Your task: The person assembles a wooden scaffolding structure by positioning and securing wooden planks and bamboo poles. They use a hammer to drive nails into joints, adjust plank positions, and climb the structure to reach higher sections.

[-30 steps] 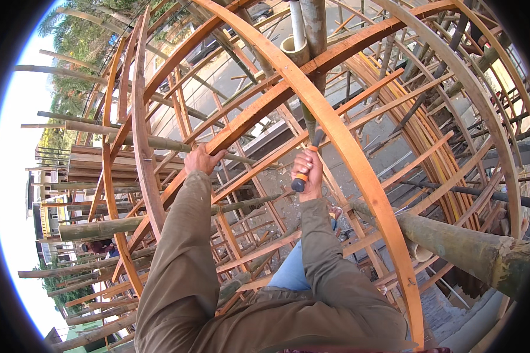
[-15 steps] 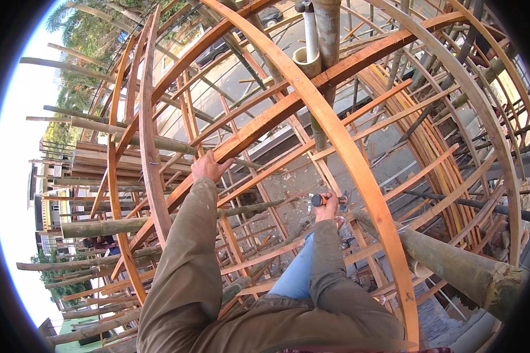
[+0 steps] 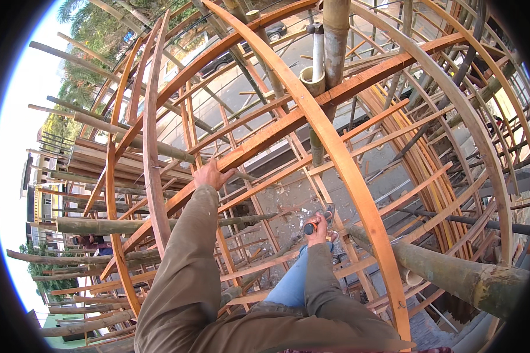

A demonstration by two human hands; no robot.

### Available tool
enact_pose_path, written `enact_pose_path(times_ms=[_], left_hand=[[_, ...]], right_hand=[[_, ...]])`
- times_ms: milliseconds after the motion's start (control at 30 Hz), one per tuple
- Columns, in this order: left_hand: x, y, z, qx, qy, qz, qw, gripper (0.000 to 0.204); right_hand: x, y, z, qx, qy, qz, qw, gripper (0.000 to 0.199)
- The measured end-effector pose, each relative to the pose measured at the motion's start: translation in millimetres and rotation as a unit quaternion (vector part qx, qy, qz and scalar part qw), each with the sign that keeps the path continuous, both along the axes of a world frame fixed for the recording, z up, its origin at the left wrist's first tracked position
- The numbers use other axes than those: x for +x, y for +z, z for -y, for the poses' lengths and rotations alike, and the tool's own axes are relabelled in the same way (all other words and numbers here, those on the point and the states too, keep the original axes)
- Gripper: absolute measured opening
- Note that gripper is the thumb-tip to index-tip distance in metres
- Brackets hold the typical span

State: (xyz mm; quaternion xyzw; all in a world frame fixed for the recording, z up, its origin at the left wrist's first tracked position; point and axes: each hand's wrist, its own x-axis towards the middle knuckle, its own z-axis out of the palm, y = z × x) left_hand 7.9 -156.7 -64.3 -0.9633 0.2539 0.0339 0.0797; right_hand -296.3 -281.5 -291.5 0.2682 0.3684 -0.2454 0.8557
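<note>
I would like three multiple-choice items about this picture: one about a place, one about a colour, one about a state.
1. Where does the left hand rest?
A. on the orange curved wooden beam
B. on the grey bamboo pole
C. on the person's knee

2. What colour is the grip of the hammer in the right hand?
A. blue
B. orange-red
C. white

3. How is the right hand?
A. open and empty
B. closed around the hammer
C. flat on a beam

Answers:
1 A, the fingers lie on the beam's upper edge.
2 B, the grip shows orange-red beside the thumb.
3 B, the fingers wrap the handle and the head sticks out above.
</note>
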Motion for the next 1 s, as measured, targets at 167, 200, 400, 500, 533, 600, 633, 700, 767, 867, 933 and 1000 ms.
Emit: enact_pose_path(times_ms=[167, 200, 400, 500, 533, 600, 633, 700, 767, 867, 933, 1000], left_hand=[[-1, 2, 0, 0.006, 0.006, -0.012, 1.0, 0.079], [-1, 2, 2, 0.01, 0.007, -0.012, 1.0, 0.078], [-2, 3, 4, 0.006, -0.004, -0.008, 1.0, 0.079], [0, 2, 3, 0.016, 0.001, -0.006, 1.0, 0.079], [1, 2, 3, 0.015, 0.002, -0.005, 1.0, 0.079], [0, 3, 2, 0.003, -0.006, -0.001, 1.0, 0.079], [-1, 3, 1, -0.003, -0.009, 0.004, 1.0, 0.078], [-1, 4, 1, 0.002, 0.002, 0.003, 1.0, 0.078], [-2, 6, 3, 0.007, 0.008, -0.011, 1.0, 0.078], [-1, 11, 6, 0.008, 0.005, -0.012, 1.0, 0.078], [-3, 12, 7, 0.034, 0.015, -0.03, 0.999, 0.079], [-2, 12, 7, 0.029, 0.014, -0.032, 0.999, 0.081]], right_hand=[[38, 102, 46, -0.228, 0.072, 0.3, 0.924, 0.012], [35, 121, 42, -0.269, 0.098, 0.241, 0.927, 0.015], [-19, 69, -2, -0.223, 0.105, 0.007, 0.969, 0.02], [-34, 15, 1, -0.095, 0.017, -0.011, 0.995, 0.022], [-30, 11, 9, -0.027, -0.034, -0.048, 0.998, 0.022], [-8, 30, 22, -0.053, -0.019, -0.067, 0.996, 0.022], [5, 50, 28, -0.022, -0.001, -0.113, 0.993, 0.021], [28, 100, 38, -0.153, 0.021, 0.133, 0.979, 0.015], [38, 140, 32, -0.195, 0.071, 0.258, 0.944, 0.012], [20, 146, 1, -0.303, 0.171, 0.086, 0.933, 0.013], [-5, 114, -13, -0.243, 0.172, 0.069, 0.952, 0.014], [-18, 75, -7, -0.117, 0.122, 0.066, 0.983, 0.017]])
